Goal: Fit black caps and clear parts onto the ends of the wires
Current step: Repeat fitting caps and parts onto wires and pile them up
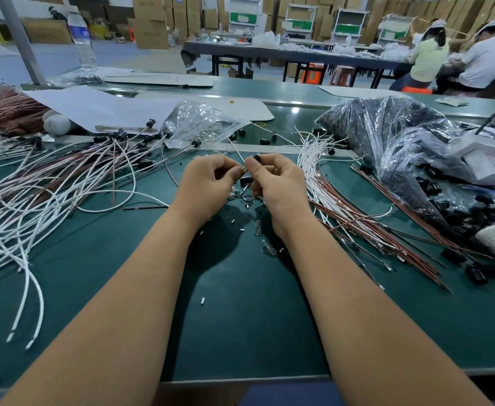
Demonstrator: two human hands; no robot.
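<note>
Head | left hand (208,183) grip pinches white wire (237,150) | right hand (278,183) grip pinches black cap (256,157)

water bottle (81,39) far left | cardboard boxes (149,22) behind (stacked) | two seated workers (457,60)

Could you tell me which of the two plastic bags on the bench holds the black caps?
The large bag of black caps at the far right; it shows dark through the film. The smaller bag beyond the hands holds clear, glinting parts.
</note>
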